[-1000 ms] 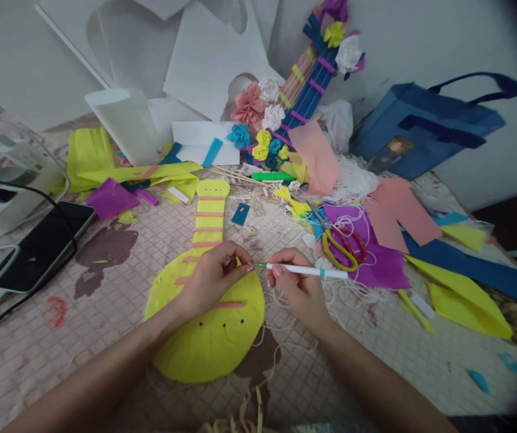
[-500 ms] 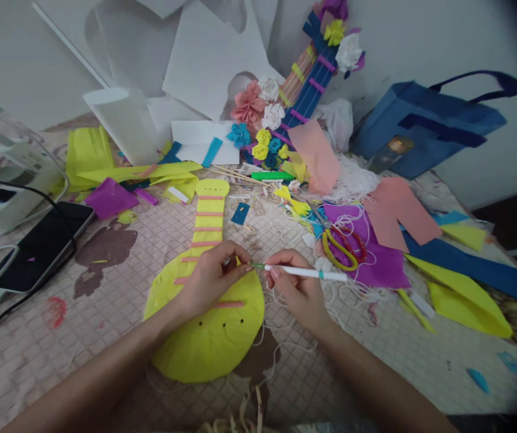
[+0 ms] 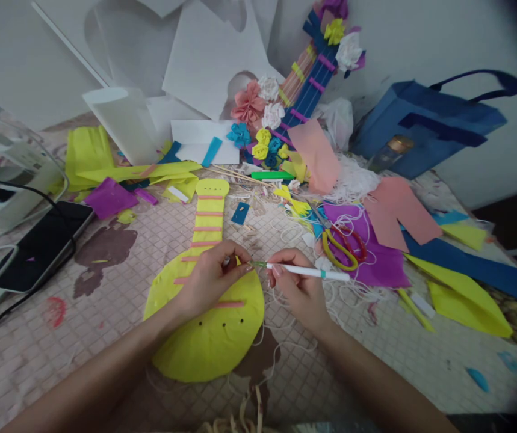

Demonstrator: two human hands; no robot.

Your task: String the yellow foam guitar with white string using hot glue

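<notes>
A yellow paper guitar shape [image 3: 208,337] with pink strips across its neck lies flat on the tiled mat. My left hand [image 3: 210,278] rests on its body, fingers pinched together at the tip of a pen. My right hand [image 3: 297,287] grips that white pen [image 3: 306,272], which has a green tip and points left toward the left fingers. Something small and pale sits in the left pinch; I cannot make out what. Thin white string lies loose around both hands.
Yellow-handled scissors [image 3: 337,246] lie right of the hands on purple paper [image 3: 375,264]. A decorated paper guitar with paper flowers [image 3: 280,108] leans at the back. A blue bag [image 3: 425,123] stands back right, a black phone [image 3: 41,243] with cables left. Paper scraps are scattered everywhere.
Nothing has visibly changed; both hands stay pinched at the pen tip over the yellow shape.
</notes>
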